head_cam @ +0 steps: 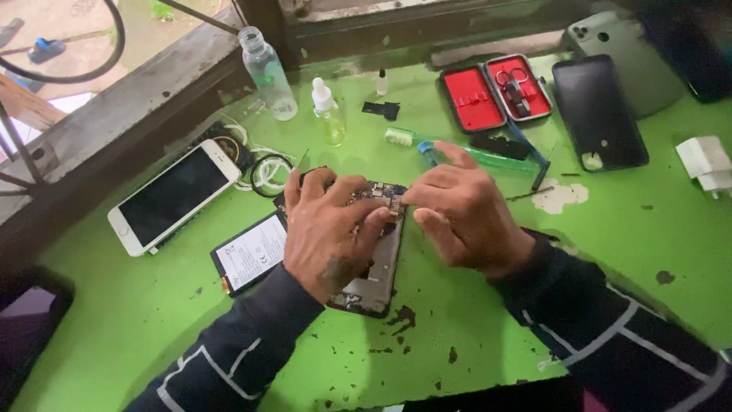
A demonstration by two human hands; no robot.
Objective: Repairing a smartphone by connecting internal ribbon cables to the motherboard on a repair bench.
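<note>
Two hands, left hand and right hand, both gripping one opened phone.

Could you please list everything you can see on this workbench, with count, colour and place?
opened phone: 1, dark, centre, under both hands
battery: 1, black and white, left of opened phone
white phone: 1, left, face up
bottle: 1, clear, top left
dropper bottle: 1, yellowish, right of bottle
toothbrush: 1, green, behind hands
tool case: 1, red lining, open, top centre
black phone: 1, top right
charger: 1, white, right edge
table: 1, green, chipped
left hand: on opened phone
right hand: fingertips at opened phone's top
</note>
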